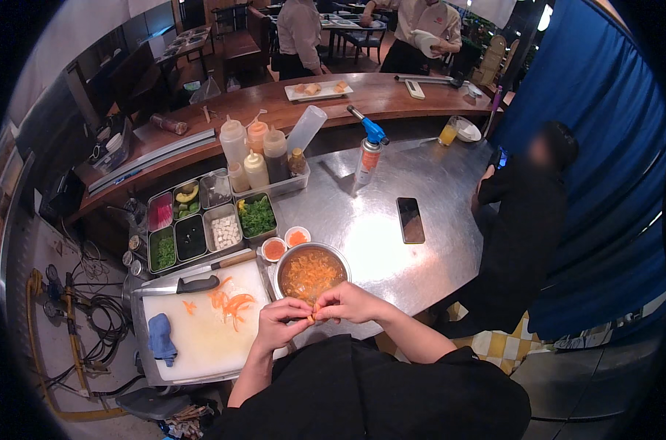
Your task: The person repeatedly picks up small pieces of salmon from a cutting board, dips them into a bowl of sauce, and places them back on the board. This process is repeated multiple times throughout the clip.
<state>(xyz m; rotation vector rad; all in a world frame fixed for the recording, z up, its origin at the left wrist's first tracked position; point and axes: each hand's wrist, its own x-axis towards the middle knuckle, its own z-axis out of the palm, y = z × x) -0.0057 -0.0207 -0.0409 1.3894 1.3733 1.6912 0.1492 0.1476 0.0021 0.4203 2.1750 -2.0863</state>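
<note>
My left hand (283, 323) and my right hand (345, 302) meet at the near rim of a metal bowl (348, 264), both pinching a small orange vegetable piece (312, 317). The bowl holds liquid with many thin orange pieces (311, 272) in it. To its left, on a white cutting board (200, 346), lie orange vegetable strips (236, 305), a black-handled knife (198, 284), a wooden-handled knife (234, 260) and a folded blue cloth (161, 336). Two small cups (274, 249) with orange contents stand against the bowl's far side.
Beyond the board are metal containers (205, 220) of greens and white cubes, and squeeze bottles (256, 148) in a tray. A blow torch (370, 148) and a phone (410, 220) are on the steel counter. A person (522, 220) is at the right; two people stand behind the wooden counter (377, 104).
</note>
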